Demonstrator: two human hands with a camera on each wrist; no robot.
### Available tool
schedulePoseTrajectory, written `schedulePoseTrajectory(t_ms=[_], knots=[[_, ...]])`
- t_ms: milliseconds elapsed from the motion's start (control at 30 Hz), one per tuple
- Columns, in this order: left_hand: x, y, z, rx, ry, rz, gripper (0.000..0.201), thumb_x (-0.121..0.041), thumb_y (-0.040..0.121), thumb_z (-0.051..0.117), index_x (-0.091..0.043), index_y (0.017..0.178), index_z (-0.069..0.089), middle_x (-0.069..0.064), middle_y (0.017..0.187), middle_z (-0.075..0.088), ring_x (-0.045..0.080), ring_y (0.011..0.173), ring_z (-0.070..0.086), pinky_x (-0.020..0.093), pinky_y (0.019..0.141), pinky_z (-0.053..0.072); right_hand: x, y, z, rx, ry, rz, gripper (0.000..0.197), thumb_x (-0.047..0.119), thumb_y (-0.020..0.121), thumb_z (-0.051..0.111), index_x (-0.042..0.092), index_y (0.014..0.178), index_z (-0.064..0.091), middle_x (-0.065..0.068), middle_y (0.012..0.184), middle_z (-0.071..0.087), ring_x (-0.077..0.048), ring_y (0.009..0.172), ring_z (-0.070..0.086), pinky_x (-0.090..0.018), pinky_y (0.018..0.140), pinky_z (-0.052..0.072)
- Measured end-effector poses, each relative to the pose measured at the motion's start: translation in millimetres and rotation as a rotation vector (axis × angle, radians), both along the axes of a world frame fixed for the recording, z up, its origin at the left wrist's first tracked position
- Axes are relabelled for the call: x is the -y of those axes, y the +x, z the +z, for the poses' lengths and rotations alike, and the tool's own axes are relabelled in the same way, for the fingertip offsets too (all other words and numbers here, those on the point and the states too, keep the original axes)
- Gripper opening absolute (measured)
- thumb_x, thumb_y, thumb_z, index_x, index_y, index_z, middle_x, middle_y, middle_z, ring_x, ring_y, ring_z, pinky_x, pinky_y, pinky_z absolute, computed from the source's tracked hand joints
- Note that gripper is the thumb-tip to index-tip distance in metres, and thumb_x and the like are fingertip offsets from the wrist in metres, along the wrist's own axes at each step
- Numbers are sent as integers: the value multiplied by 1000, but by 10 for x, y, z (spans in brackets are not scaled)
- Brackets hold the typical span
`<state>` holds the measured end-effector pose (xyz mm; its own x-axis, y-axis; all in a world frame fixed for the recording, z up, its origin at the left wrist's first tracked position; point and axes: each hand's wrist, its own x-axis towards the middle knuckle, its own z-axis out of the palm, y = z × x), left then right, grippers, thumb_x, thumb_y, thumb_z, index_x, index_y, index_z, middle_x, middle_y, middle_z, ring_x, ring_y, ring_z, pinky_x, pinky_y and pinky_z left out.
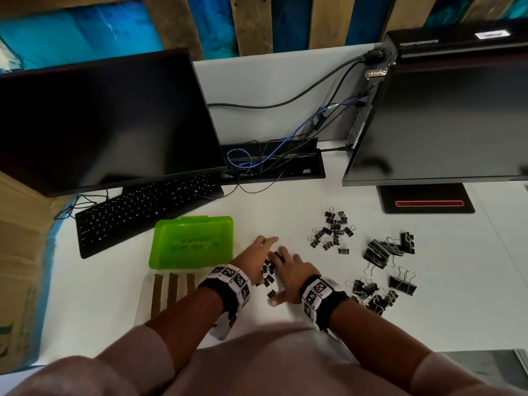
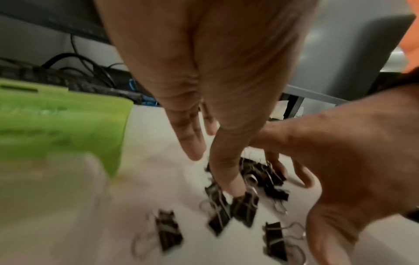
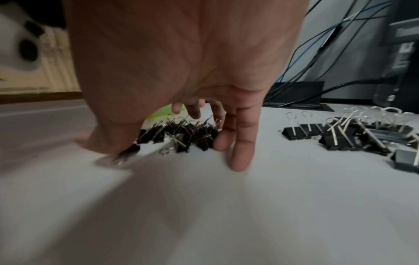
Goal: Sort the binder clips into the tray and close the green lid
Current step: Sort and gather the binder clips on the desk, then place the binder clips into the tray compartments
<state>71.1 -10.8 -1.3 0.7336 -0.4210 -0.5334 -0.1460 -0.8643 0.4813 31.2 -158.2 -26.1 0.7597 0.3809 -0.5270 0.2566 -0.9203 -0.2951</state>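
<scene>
A heap of small black binder clips [image 1: 268, 273] lies on the white desk between my two hands. My left hand [image 1: 258, 250] cups its left side with straight fingers [image 2: 229, 181] that touch the clips [image 2: 243, 209]. My right hand [image 1: 291, 274] flanks the heap [image 3: 181, 133] on the right, its straight fingers [image 3: 241, 152] on the desk and its thumb at the near side. Neither hand grips a clip. The green lid [image 1: 191, 241] lies open, hinged to the far edge of the clear tray [image 1: 145, 292], whose brown-divided slots are partly hidden by my left forearm.
Three more clip heaps lie to the right: smaller ones [image 1: 333, 231], large ones [image 1: 388, 248] and medium ones [image 1: 374, 295]. A keyboard [image 1: 137, 212], two monitors [image 1: 100, 121] [image 1: 445, 124] and a cable tray [image 1: 274, 161] stand behind.
</scene>
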Motion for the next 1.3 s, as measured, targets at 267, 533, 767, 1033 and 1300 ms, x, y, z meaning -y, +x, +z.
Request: schedulePoseTrajectory(t_ms=[267,533,767,1033,1300], knots=[[-111,100,80,-89,271,-236,93,4,67,72,-22,143,23,10,133,34,35,114,53,41,93,47,62,103,-51,63,74,76,65,35,87,59,11,138,28,-16,143,23,-39,110,48,-48,83,51],[5,5,-91,-32,217,1,73,-7,77,67,-25,137,30,7,131,34,32,110,56,41,92,48,191,88,-119,85,140,59,41,20,91,49,4,127,39,-21,129,37,-40,88,58,-48,74,51],[166,-74,-157,-106,97,-84,121,-23,40,93,-22,140,24,3,144,15,28,128,39,42,106,42,321,65,-118,79,218,11,36,6,84,47,4,120,45,-22,112,47,-41,83,59,-50,72,49],[298,-247,-200,42,-21,100,45,-14,72,72,-14,114,55,6,124,38,25,100,56,28,87,45,544,21,-25,-28,336,-137,24,13,78,60,14,102,58,-11,104,55,-35,89,59,-35,79,48],[394,-274,-82,81,31,230,15,-9,81,61,-16,93,65,-5,102,42,19,94,54,28,81,48,792,92,125,-51,367,-175,22,15,74,69,17,95,65,-8,102,67,-25,93,62,-29,83,49]])
